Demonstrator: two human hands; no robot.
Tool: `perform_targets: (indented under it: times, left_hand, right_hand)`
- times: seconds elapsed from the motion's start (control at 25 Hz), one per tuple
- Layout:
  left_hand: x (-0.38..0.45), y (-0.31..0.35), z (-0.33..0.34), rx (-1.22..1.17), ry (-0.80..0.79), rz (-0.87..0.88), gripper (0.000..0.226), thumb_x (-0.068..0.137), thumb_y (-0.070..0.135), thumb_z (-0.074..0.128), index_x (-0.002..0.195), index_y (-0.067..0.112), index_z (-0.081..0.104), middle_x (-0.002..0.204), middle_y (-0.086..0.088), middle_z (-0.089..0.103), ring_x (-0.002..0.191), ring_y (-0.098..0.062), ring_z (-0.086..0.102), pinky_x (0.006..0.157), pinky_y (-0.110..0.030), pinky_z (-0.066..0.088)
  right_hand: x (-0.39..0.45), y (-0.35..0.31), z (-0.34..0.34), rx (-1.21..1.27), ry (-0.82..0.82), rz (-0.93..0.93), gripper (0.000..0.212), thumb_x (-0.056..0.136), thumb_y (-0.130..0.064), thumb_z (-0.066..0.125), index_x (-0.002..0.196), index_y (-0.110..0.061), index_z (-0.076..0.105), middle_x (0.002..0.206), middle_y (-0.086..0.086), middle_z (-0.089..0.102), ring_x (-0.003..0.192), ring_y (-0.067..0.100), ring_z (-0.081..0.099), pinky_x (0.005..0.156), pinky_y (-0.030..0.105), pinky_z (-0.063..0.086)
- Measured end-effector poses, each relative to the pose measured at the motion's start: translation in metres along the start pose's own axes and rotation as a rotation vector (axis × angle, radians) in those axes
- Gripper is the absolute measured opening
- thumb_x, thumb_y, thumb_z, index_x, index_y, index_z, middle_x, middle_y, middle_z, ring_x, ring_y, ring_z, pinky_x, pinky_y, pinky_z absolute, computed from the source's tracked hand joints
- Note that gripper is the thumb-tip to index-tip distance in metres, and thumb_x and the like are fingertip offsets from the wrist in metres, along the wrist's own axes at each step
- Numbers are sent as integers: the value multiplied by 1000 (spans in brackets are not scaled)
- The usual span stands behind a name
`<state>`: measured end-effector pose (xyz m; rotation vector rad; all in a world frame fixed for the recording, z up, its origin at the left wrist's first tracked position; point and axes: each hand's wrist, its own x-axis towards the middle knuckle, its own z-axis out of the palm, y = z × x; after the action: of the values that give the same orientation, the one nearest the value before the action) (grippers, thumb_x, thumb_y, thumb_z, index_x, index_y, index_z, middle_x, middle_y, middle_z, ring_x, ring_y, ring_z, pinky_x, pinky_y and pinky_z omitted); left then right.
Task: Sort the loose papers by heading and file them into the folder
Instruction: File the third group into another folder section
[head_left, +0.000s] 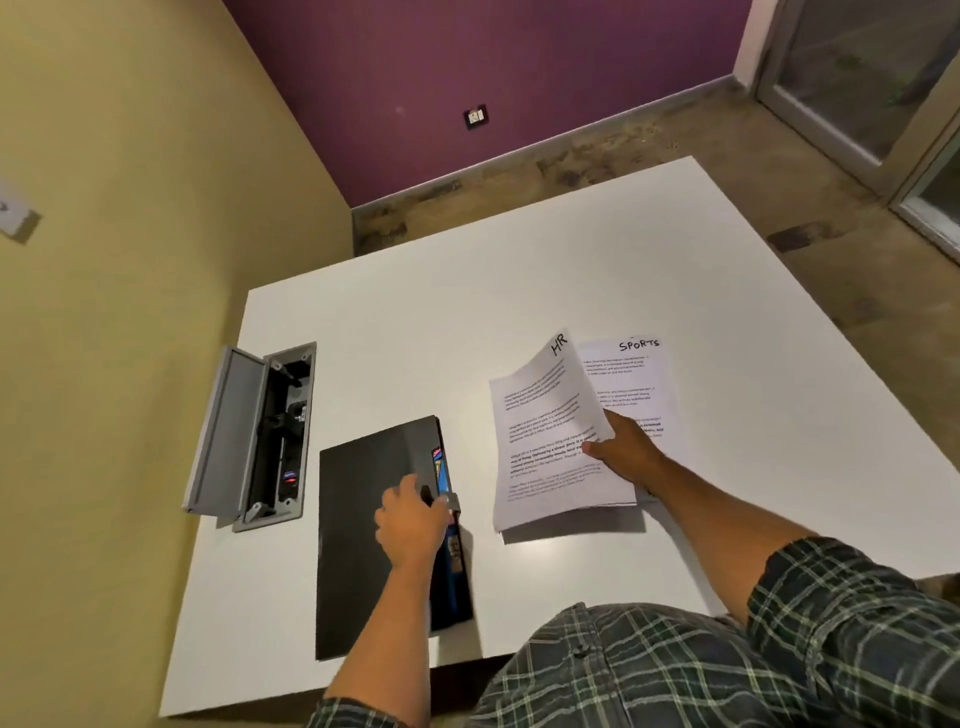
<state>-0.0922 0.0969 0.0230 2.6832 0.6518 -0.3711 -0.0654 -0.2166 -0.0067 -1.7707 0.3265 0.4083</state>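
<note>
A black folder (358, 525) lies closed on the white table (467, 291), its blue-labelled spine facing right. My left hand (413, 525) grips the folder at its right edge, fingers curled over the spine. To the right, my right hand (626, 447) holds a thin stack of printed papers (550, 436) lifted and tilted off the table; the top sheet is headed "HR". Under and behind it lies another sheet (636, 374) headed "SPORTS", flat on the table and partly covered by the lifted stack and my hand.
An open grey cable box (254, 436) with sockets is set into the table at the left, its lid standing up. A yellow wall runs close along the table's left side. The table's front edge is against my body.
</note>
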Motion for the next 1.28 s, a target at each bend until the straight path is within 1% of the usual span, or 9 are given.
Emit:
perform_targets:
  times: [0.08,0.2,0.48,0.6,0.76,0.84,0.92,1.08,1.28]
  left_hand:
    - [-4,-8,6,217,-132,-35,87,82,57,69,151,24,28,157,-16,26,143,-38,28,106,-57,37]
    - [-8,-13,14,298,-237,-84,110,78,58,73,158,22,6,163,-19,9,150,-40,13,109,-60,34]
    - [-10,-18,21,291,-295,-53,93,89,41,64,157,17,5,155,-24,22,136,-46,36,103,-55,47]
    - [-11,-17,20,313,-259,27,102,92,38,63,158,20,-13,154,-24,28,130,-44,50,100,-49,52]
    - [-12,-13,10,387,-84,186,99,97,15,52,153,31,-28,150,-24,39,90,-28,70,72,-35,62]
    - [-6,-10,-1,402,-79,189,89,98,12,49,158,33,-13,158,-24,29,85,-24,70,65,-29,60]
    - [-1,-6,-15,369,-83,152,59,99,20,51,153,20,26,156,-19,33,101,-26,68,77,-33,60]
    - [4,4,-40,317,34,109,33,98,29,55,123,9,52,123,-7,59,103,-23,66,83,-36,58]
    - [7,21,-63,328,108,140,34,94,31,62,120,10,56,116,-6,62,99,-23,68,75,-33,54]
  right_hand:
    - [0,3,2,-20,6,6,55,90,0,69,142,-6,52,125,10,62,107,24,58,90,30,44]
    - [-1,6,5,-21,-1,20,56,90,0,69,143,-6,51,129,12,62,109,24,58,90,30,44]
    - [-1,16,5,-22,-10,51,59,90,1,68,145,-6,48,137,14,61,122,35,58,105,47,48]
    - [-3,16,5,-1,-12,33,61,91,3,66,147,-11,45,139,11,59,127,35,55,107,48,46]
    - [-7,12,5,-101,19,-110,90,92,2,63,160,-32,16,154,-13,36,134,11,42,107,27,40]
    - [-7,7,6,-154,38,-138,98,93,3,60,160,-38,2,159,-20,19,133,3,35,96,2,36]
    - [-4,6,9,-150,40,-153,87,94,6,56,160,-35,16,159,-13,26,134,6,39,85,-8,33]
    - [1,8,16,-108,39,-62,43,99,0,55,138,-15,61,145,7,57,131,26,55,98,16,42]
    - [3,-11,25,-50,168,-111,33,97,-5,59,122,-20,73,126,1,70,116,18,64,100,28,50]
